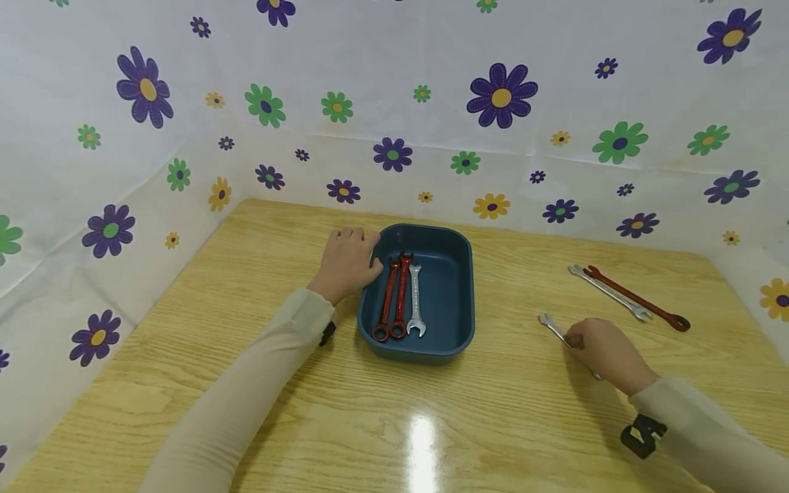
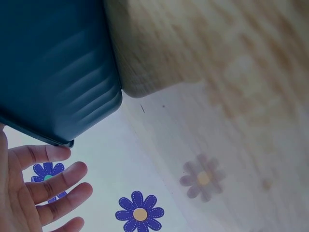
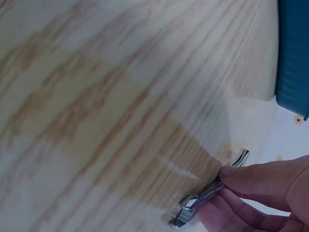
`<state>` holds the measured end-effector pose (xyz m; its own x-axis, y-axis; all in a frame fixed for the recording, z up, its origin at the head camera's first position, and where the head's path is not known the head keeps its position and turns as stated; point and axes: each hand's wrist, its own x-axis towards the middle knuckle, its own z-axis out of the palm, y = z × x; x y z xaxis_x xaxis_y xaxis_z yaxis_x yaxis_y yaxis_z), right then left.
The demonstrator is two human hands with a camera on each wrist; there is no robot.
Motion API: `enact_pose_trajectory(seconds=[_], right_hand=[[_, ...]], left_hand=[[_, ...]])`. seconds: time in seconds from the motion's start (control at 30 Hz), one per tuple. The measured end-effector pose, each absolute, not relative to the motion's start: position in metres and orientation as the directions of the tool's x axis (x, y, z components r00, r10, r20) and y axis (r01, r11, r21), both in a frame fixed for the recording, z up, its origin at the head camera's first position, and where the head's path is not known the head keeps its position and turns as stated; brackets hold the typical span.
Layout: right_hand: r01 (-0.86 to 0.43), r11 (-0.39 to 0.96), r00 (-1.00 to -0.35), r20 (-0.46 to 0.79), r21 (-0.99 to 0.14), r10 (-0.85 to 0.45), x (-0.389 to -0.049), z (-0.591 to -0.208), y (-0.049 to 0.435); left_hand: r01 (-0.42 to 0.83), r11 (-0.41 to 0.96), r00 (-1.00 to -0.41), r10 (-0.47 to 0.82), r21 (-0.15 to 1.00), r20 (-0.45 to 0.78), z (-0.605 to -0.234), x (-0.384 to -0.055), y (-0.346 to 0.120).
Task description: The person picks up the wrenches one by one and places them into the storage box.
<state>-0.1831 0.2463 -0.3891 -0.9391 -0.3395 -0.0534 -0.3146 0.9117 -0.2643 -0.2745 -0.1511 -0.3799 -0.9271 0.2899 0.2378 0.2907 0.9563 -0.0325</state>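
The pale wood-grain bench (image 1: pixel 505 411) carries a deep blue, round-cornered rectangular tray (image 1: pixel 425 357). The left hand (image 1: pixel 348 263) rests on the tray's left rim, fingers loosely extended, apparently steadying it. The right hand (image 1: pixel 607 350) is right of the tray. Two long red metal wrenches (image 1: pixel 403 291) lie lengthwise inside at left beside a silver open-ended wrench (image 1: pixel 416 298), presumably to nest flat. Far right, a red ring-ended wrench (image 1: pixel 641 299) lies beside a slim silver wrench (image 1: pixel 610 292). The right fingers pinch a small silver metal wrench (image 1: pixel 556 331) by its shank, probably for balance.
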Motion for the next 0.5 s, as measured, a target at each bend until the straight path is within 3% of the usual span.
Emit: enact_pose_trajectory(seconds=[0.5], right_hand=[[-0.293,0.913,-0.946,-0.05,-0.283,-0.32,-0.1859,-0.3908,0.2473]], left_hand=[[0.291,0.956,-0.927,0.289,-0.027,0.237,-0.3796,-0.2736,-0.1511]])
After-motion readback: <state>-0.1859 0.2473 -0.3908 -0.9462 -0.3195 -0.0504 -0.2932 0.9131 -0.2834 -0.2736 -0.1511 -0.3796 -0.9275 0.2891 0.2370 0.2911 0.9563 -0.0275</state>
